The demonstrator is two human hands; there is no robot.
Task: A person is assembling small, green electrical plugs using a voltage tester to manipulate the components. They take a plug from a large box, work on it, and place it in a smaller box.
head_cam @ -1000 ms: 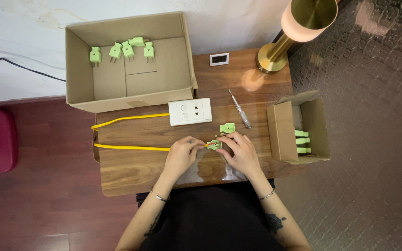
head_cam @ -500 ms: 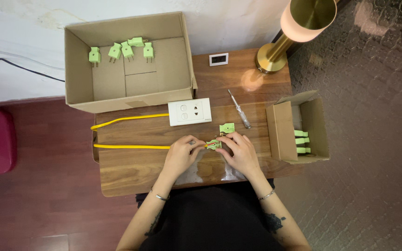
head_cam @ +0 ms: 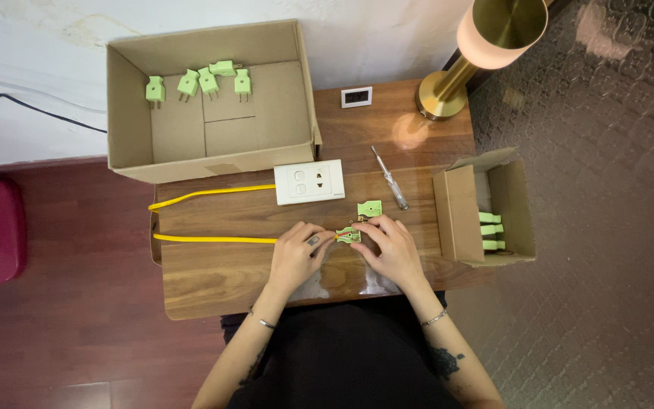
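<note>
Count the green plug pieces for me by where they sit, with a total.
In the large cardboard box: 5 green plugs
In the small cardboard box: 3 green plugs
Loose on the wooden table: 1 green plug cover
Between the left hand and right hand: 1 green plug body
Total: 10

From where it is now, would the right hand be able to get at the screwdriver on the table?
Probably yes. The screwdriver lies just beyond the right hand, with only the loose green plug half beside the path, though that hand is busy on the open green plug.
</note>
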